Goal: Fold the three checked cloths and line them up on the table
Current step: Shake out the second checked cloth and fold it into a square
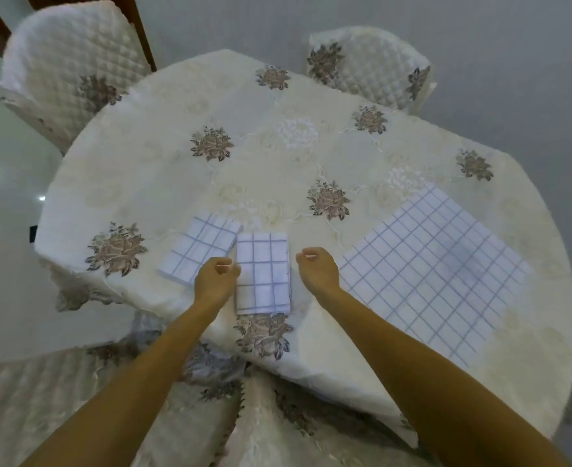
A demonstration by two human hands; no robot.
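Three white cloths with blue checks lie on the table. One folded cloth [199,252] lies at an angle to the left. A second folded cloth [263,273] lies straight beside it, near the table's front edge. The third cloth [436,267] is spread flat at the right. My left hand [215,278] hovers at the second cloth's left edge with its fingers curled in. Just off the same cloth's right edge, my right hand [318,267] also has its fingers curled. Neither hand visibly holds anything.
The round table [163,170] wears a cream tablecloth with embroidered flowers that hangs over the front edge. Two quilted, covered chairs stand at the back, one on the left [65,62] and one on the right [372,69]. A glossy floor [5,183] shows at the left.
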